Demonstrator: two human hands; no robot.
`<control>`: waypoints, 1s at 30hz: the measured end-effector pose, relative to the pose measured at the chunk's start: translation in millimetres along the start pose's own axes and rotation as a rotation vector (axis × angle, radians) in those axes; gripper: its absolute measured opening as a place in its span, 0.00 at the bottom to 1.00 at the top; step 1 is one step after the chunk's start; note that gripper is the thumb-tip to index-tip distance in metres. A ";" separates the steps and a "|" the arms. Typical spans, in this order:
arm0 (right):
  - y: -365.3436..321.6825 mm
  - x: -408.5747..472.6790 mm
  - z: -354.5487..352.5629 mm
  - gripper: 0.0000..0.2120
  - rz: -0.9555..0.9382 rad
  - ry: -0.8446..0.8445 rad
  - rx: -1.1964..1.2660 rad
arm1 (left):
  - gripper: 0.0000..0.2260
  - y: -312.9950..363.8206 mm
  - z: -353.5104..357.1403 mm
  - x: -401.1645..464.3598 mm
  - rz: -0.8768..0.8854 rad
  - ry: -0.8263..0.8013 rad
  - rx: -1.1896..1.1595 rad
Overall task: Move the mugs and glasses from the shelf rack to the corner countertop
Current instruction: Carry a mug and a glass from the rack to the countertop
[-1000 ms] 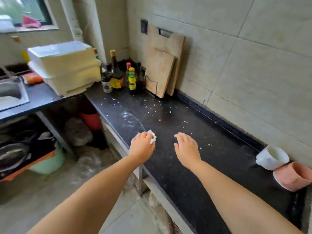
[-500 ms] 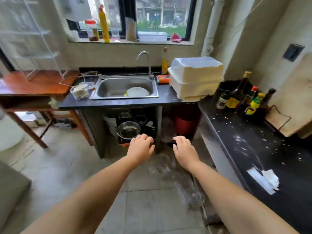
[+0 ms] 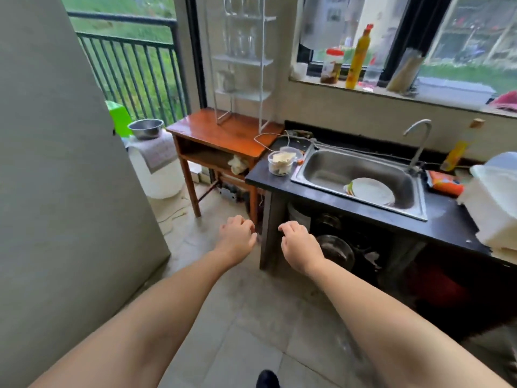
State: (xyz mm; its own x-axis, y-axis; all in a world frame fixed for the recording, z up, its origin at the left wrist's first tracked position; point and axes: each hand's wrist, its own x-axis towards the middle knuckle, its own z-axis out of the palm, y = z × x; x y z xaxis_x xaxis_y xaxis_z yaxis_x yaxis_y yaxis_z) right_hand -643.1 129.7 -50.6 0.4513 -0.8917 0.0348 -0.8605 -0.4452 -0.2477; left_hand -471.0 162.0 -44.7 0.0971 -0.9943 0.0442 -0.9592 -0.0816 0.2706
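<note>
White wire shelf rack (image 3: 242,60), 2 empty hands (image 3: 237,238) apart.

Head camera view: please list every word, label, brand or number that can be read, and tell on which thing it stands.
No text can be read in this picture.
Red-lidded jar on the windowsill: has a label, too blurred to read.
Tall yellow bottle on the windowsill: no legible print.
Orange packet beside the steel sink: print too blurred to read.
Patterned cloth under the metal bowl: marks too small to tell.
</note>
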 end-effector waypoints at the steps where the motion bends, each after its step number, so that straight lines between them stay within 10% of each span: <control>1: -4.5 20.1 2.5 0.18 -0.022 -0.007 0.007 | 0.14 -10.3 -4.2 11.4 -0.015 0.005 0.012; 15: -55.7 294.0 17.7 0.16 -0.182 -0.084 0.009 | 0.14 -150.4 -50.9 194.7 -0.205 0.021 -0.006; 30: -121.3 545.9 26.6 0.17 -0.003 0.075 0.012 | 0.14 -301.9 -104.7 459.8 0.062 0.036 -0.075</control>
State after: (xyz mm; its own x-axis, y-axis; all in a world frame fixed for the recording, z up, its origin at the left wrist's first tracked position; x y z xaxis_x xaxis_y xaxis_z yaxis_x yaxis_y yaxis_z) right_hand -286.1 -300.8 -27.3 0.4347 -0.8941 0.1081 -0.8560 -0.4475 -0.2590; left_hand -108.9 -263.4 -5.3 0.0491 -0.9941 0.0969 -0.9413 -0.0136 0.3373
